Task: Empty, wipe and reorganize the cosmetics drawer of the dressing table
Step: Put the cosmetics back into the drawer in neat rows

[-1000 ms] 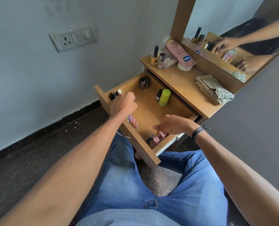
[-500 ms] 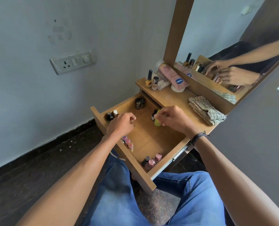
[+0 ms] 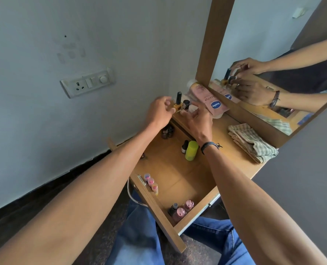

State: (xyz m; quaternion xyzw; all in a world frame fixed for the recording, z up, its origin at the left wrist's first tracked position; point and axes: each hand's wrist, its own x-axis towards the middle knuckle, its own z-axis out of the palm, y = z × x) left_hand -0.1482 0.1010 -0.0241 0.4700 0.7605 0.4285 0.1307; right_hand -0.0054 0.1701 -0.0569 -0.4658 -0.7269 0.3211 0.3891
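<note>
The wooden drawer (image 3: 158, 213) of the dressing table (image 3: 225, 134) is pulled out over my lap. Inside stand a lime-green tube (image 3: 191, 153) with a small dark bottle (image 3: 185, 146) beside it, two dark bottles (image 3: 167, 131) at the back, three pink-lidded pots (image 3: 151, 181) and pink nail polishes (image 3: 179, 211) in the front corner. On the tabletop's left end stand a yellow nail polish (image 3: 178, 104) and a black-capped bottle (image 3: 186, 104). My left hand (image 3: 161, 110) has spread fingers touching the yellow bottle's base. Fingers apart, my right hand (image 3: 197, 121) reaches the black-capped bottle.
A pink lotion tube (image 3: 208, 101) lies against the mirror (image 3: 273, 54) behind the bottles. A folded checked cloth (image 3: 252, 142) rests on the right of the tabletop. A wall socket panel (image 3: 88, 83) is on the left wall. My jeans-clad legs are under the drawer.
Both hands have left the drawer and risen to the two bottles on the tabletop's left end. The camera has tilted up, showing more wall and mirror.
</note>
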